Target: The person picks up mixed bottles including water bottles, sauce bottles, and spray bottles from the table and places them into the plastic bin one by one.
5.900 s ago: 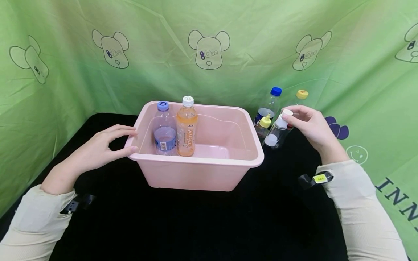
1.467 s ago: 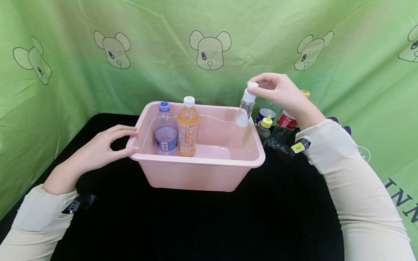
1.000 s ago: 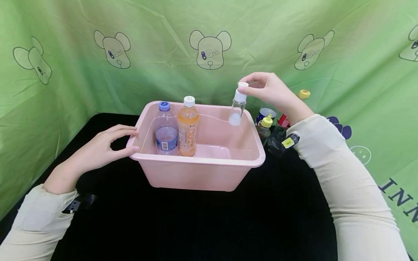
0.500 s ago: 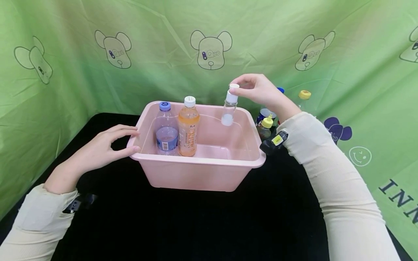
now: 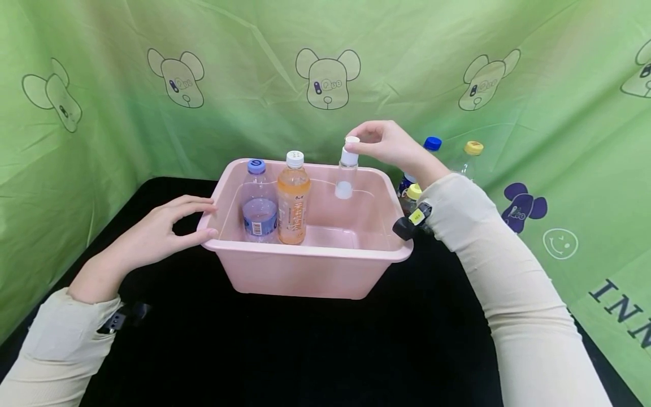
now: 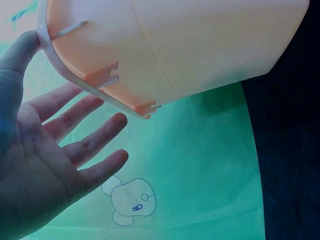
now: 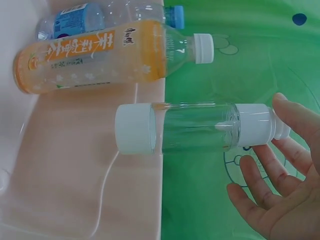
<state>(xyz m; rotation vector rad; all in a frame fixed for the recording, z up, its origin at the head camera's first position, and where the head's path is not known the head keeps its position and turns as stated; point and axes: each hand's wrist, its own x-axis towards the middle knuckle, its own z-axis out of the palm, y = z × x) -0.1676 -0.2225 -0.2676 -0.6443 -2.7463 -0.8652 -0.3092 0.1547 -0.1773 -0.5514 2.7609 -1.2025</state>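
A pink plastic tub (image 5: 300, 274) stands on the black tabletop in the head view. My left hand (image 5: 155, 232) touches its left rim with thumb and fingertips, the fingers fairly straight in the left wrist view. Between thumb and fingers, my right hand (image 5: 389, 146) pinches the white top of a small clear pump bottle (image 7: 195, 127). That bottle hangs nearly upright over the back right part of the tub, its white base below rim level in the head view. Inside on the left stand a blue-capped bottle (image 5: 259, 212) and an orange drink bottle (image 5: 293, 206) with a white cap.
Right of the tub stand a bottle with a blue cap (image 5: 432, 143), one with a yellow cap (image 5: 473, 148) and a small one with a yellow tip (image 5: 413, 192), partly hidden by my right arm. A green printed cloth (image 5: 244, 85) hangs behind.
My right hand has carried the pump bottle from the group on the right, over the tub's right rim, leftward and lately slightly down. The left hand stays at the rim.
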